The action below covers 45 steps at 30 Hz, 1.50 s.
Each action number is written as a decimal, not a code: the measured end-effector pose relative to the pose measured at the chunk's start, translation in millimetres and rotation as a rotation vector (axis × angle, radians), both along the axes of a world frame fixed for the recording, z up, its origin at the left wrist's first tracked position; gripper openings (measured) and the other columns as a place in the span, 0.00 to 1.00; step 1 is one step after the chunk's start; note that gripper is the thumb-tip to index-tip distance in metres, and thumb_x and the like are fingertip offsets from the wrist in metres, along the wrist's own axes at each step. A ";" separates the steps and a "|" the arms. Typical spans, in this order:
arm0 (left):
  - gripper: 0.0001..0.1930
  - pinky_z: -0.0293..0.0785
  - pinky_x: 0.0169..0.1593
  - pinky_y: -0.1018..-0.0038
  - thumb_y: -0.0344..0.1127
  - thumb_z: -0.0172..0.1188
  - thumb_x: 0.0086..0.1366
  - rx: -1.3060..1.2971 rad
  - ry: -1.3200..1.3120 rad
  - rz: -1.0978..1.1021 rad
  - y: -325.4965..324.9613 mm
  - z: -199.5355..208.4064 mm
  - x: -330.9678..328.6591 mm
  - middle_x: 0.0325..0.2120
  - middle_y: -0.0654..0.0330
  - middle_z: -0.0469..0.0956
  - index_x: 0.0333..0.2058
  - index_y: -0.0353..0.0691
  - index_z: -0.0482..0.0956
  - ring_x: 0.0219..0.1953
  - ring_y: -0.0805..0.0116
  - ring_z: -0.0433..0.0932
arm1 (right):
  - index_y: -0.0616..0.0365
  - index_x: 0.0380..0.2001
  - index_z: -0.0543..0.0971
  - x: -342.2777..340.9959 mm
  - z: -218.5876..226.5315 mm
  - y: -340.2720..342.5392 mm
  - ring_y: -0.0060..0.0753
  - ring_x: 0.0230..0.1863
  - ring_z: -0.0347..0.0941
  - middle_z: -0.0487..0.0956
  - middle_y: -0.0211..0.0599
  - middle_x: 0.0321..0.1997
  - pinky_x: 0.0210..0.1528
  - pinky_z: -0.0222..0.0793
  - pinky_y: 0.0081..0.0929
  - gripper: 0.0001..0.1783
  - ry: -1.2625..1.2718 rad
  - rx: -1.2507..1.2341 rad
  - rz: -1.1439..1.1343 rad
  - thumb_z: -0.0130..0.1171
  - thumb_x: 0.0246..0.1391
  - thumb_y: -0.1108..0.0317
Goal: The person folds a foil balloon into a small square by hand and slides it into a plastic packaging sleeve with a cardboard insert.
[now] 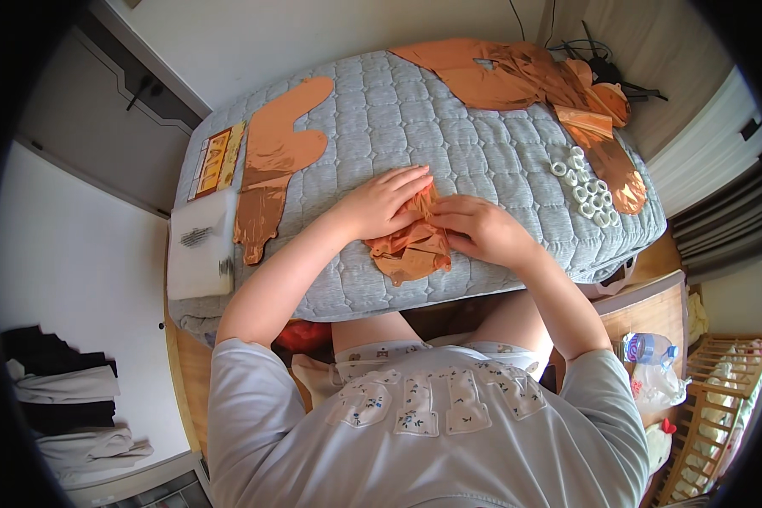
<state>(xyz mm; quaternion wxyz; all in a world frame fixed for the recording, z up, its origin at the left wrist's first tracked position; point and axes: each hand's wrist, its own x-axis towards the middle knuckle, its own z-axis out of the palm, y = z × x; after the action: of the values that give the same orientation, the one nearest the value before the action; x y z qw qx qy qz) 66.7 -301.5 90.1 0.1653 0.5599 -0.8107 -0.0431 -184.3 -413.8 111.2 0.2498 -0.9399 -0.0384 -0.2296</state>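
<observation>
A crumpled copper-orange foil balloon (411,254) lies on the quilted grey mattress in front of me, its upper part bunched into a narrow strip. My left hand (385,203) rests flat over the left side of this strip, fingers stretched out and thumb below them. From the right, my right hand (483,229) pinches the foil's edge, fingertips close to the left hand. The balloon's lower end spreads loose toward me, with small tabs along its rim. Part of the foil is hidden beneath both hands.
A flat copper foil balloon (284,140) lies at left, beside a printed card (218,161) and a white sheet or bag (203,267) bearing dark thin pieces. More copper foil (516,76) spreads across the far right. Several small white rings (597,196) lie on the mattress (372,110).
</observation>
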 end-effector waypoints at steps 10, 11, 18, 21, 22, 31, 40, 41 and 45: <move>0.52 0.56 0.76 0.58 0.53 0.74 0.54 0.083 0.018 0.000 2.0 7.9 0.0 0.74 0.52 0.57 0.73 0.42 0.59 0.75 0.53 0.56 | 0.57 0.45 0.85 -4.6 -1.1 3.9 0.46 0.53 0.80 0.85 0.38 0.49 0.58 0.76 0.42 0.17 0.028 0.054 0.044 0.71 0.50 0.71; 0.54 0.56 0.76 0.59 0.60 0.74 0.52 0.062 0.003 0.004 2.8 7.6 0.8 0.74 0.51 0.58 0.72 0.40 0.60 0.75 0.53 0.57 | 0.57 0.45 0.85 -3.8 -0.2 5.6 0.46 0.53 0.80 0.85 0.38 0.49 0.58 0.76 0.42 0.17 0.033 0.056 0.051 0.71 0.50 0.71; 0.60 0.54 0.76 0.59 0.61 0.77 0.46 0.083 -0.004 -0.002 3.2 11.1 -0.1 0.74 0.50 0.56 0.73 0.38 0.58 0.76 0.54 0.56 | 0.58 0.38 0.87 -4.7 -0.9 9.3 0.45 0.50 0.81 0.85 0.39 0.46 0.54 0.77 0.40 0.10 -0.006 0.014 0.050 0.71 0.51 0.71; 0.60 0.54 0.76 0.59 0.60 0.76 0.47 0.048 -0.003 0.001 4.0 6.8 -0.5 0.74 0.50 0.57 0.73 0.37 0.58 0.76 0.54 0.56 | 0.59 0.36 0.87 -0.6 2.0 13.7 0.45 0.46 0.81 0.85 0.41 0.43 0.50 0.77 0.41 0.07 0.080 0.147 -0.027 0.70 0.53 0.70; 0.60 0.54 0.76 0.59 0.60 0.76 0.47 0.047 0.000 0.003 4.1 5.8 0.0 0.74 0.50 0.57 0.73 0.37 0.58 0.76 0.54 0.56 | 0.59 0.36 0.87 0.8 3.0 15.6 0.45 0.44 0.81 0.84 0.42 0.41 0.48 0.76 0.41 0.06 0.110 0.202 -0.079 0.69 0.55 0.70; 0.44 0.54 0.77 0.60 0.49 0.62 0.67 -0.012 -0.031 -0.021 0.0 -11.8 8.1 0.74 0.48 0.56 0.75 0.39 0.53 0.75 0.53 0.56 | 0.60 0.35 0.85 10.9 -2.0 18.8 0.40 0.45 0.75 0.82 0.37 0.35 0.58 0.61 0.37 0.09 0.075 0.154 -0.304 0.67 0.60 0.65; 0.43 0.52 0.78 0.62 0.51 0.60 0.69 -0.010 0.198 -0.067 3.1 -10.4 16.7 0.75 0.52 0.55 0.76 0.44 0.51 0.76 0.56 0.56 | 0.54 0.47 0.82 33.8 -7.6 11.8 0.39 0.42 0.76 0.82 0.35 0.33 0.60 0.58 0.39 0.15 0.185 0.180 -0.401 0.67 0.59 0.63; 0.42 0.52 0.78 0.62 0.51 0.59 0.70 0.138 0.354 -0.076 3.8 4.2 14.5 0.75 0.53 0.56 0.76 0.43 0.52 0.75 0.57 0.58 | 0.54 0.47 0.82 33.6 -6.4 9.7 0.39 0.42 0.76 0.82 0.35 0.33 0.60 0.58 0.39 0.15 0.186 0.180 -0.408 0.67 0.59 0.63; 0.36 0.51 0.77 0.63 0.51 0.55 0.74 0.309 0.930 -0.095 1.8 2.1 26.9 0.74 0.54 0.61 0.73 0.39 0.59 0.74 0.59 0.61 | 0.53 0.47 0.78 39.8 3.4 11.1 0.41 0.43 0.77 0.83 0.34 0.34 0.56 0.59 0.42 0.17 0.325 0.185 -0.390 0.67 0.59 0.59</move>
<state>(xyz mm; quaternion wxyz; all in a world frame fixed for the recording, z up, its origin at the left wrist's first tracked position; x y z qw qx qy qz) 93.6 -299.7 92.2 0.4226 0.4617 -0.6598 -0.4158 -144.5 -402.7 114.5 0.2883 -0.9273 0.2053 -0.1220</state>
